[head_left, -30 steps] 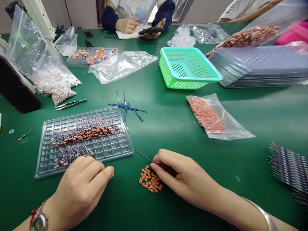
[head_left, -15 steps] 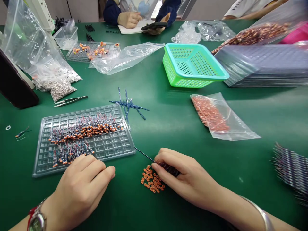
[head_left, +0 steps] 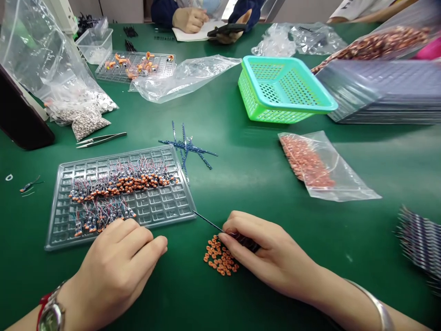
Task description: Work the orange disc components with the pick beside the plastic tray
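Observation:
My right hand [head_left: 265,253] is closed around the dark handle [head_left: 246,240] of a tool with a long, thin shaft [head_left: 208,220]. The shaft points up and left, its tip by the right edge of a clear plastic tray [head_left: 161,209]. Under my fingertips lies a loose group of small orange rings [head_left: 220,257]. My left hand [head_left: 119,266] is closed at the tray's front edge, thumb against the curled fingers; whatever they hold is hidden. Rows of small parts with orange ends and thin wires [head_left: 134,181] lie in the tray.
Behind the tray lie tweezers [head_left: 101,139] and crossed blue strips [head_left: 188,148]. A bag of copper-coloured pieces [head_left: 308,161], a green basket [head_left: 285,110] and stacked trays [head_left: 386,92] stand right. Wired strips [head_left: 420,243] lie far right. Across the table, a person's hands [head_left: 191,19] rest by paper.
The whole view has shifted slightly, so things on the table appear a little higher and the right side further right. Both hands keep nearly the same pose, with the tool still held.

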The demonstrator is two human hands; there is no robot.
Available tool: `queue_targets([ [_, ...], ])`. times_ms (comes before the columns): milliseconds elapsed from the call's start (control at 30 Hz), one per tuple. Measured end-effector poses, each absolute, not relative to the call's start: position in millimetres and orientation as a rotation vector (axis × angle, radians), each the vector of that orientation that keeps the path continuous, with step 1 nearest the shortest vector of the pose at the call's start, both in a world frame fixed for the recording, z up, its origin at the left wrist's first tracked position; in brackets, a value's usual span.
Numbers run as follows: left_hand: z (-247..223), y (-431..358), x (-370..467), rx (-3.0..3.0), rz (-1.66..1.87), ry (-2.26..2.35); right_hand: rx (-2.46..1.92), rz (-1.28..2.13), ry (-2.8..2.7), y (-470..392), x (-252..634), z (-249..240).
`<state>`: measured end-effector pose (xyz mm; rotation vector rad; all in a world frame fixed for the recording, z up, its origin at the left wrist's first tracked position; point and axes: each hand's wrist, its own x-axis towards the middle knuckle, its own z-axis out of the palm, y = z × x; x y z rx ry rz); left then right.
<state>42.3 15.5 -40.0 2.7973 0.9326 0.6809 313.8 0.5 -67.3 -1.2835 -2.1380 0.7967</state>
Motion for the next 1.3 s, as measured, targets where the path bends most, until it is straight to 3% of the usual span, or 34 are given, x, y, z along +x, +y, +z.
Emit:
queue_targets([
  [533, -39, 16, 44, 2.790, 0.677, 0.938, -1.218, 0.652, -2.243, -1, 309, -68],
  [1000, -38, 17, 48, 2.785, 0.682, 0.892, -1.203, 0.763, -2.312, -1, 309, -66],
  [1300, -37, 1, 81, 2.150, 0.637, 0.977, -1.224, 0.979, -2.057, -2, 313, -43],
])
